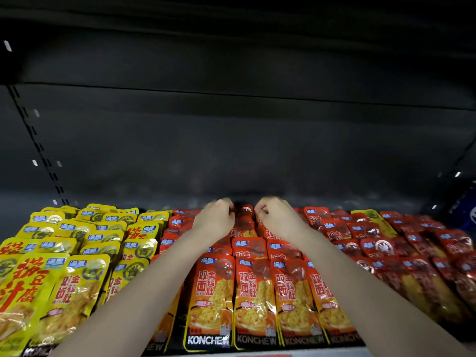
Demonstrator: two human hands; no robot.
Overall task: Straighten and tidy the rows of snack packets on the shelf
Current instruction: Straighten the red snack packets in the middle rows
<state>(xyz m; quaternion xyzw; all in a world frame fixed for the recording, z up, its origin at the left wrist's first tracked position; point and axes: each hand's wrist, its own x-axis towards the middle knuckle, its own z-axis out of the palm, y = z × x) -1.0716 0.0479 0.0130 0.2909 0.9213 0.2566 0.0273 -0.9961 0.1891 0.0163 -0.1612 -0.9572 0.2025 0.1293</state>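
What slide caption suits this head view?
Left hand and right hand pinch the rearmost orange packet in the middle rows, yellow packets alongside.

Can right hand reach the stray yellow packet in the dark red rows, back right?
Probably yes: the yellow packet lies exposed on the dark red rows, level with the right hand, nothing standing between them.

Left hand (pixel 215 217): fingers curled over rear orange packets (pixel 253 292)
Right hand (pixel 274 215): curled, just beside it
Yellow packets (pixel 77 253): rows at left
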